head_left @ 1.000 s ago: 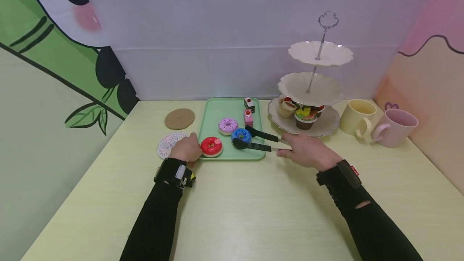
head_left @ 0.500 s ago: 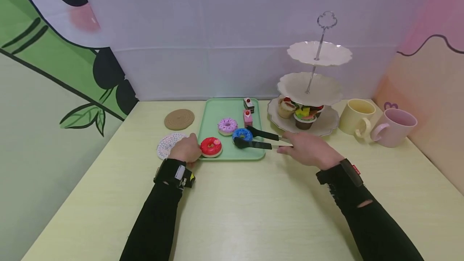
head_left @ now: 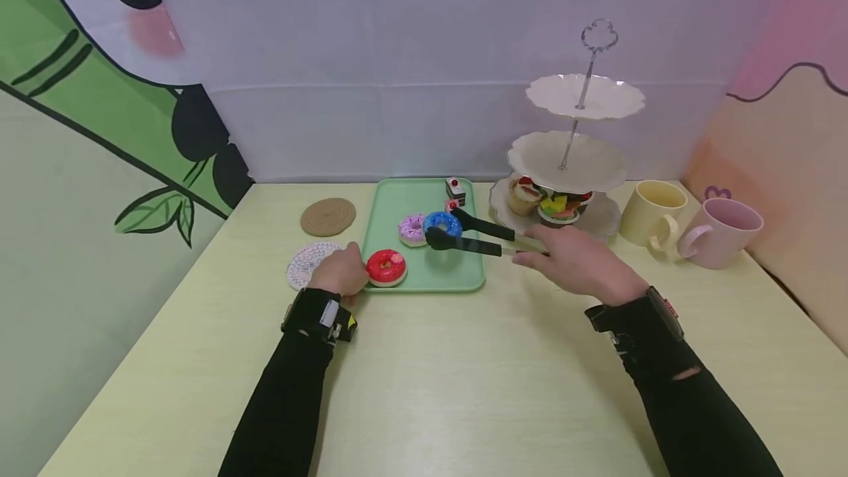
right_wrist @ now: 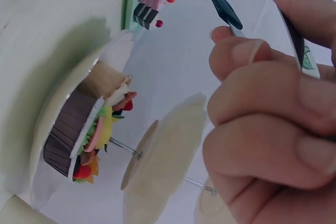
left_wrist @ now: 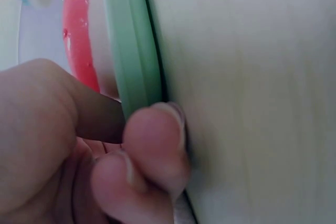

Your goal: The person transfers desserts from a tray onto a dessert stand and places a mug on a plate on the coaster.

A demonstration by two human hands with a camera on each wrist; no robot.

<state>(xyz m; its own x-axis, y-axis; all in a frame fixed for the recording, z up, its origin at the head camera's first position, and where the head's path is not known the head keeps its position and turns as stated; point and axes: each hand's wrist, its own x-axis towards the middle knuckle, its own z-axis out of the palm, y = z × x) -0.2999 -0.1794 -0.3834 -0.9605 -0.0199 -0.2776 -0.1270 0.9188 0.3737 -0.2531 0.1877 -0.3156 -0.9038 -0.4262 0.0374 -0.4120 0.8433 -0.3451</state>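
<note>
Your right hand (head_left: 579, 260) has its fingers curled round the tongs (head_left: 486, 227), whose black tips hold the blue donut (head_left: 445, 217) between them. The donut hangs above the green tray (head_left: 440, 280), with a shadow on the bare surface below it. Your left hand (head_left: 339, 271) pinches the tray's edge near the front left corner, just beside the red donut (head_left: 379, 269); that pinch should stop the tray sliding on the bench (head_left: 424, 381). Squeeze the tongs evenly and only as hard as the ring needs, since a glossy donut may twist or slip if one tip bears more than the other. In the head view the blue donut overlaps the purple donut (head_left: 411, 230) and partly hides the pink cake (head_left: 453, 205); I cannot tell whether they touch, so lift straight up before any sideways move, and hold your wrist level.
</note>
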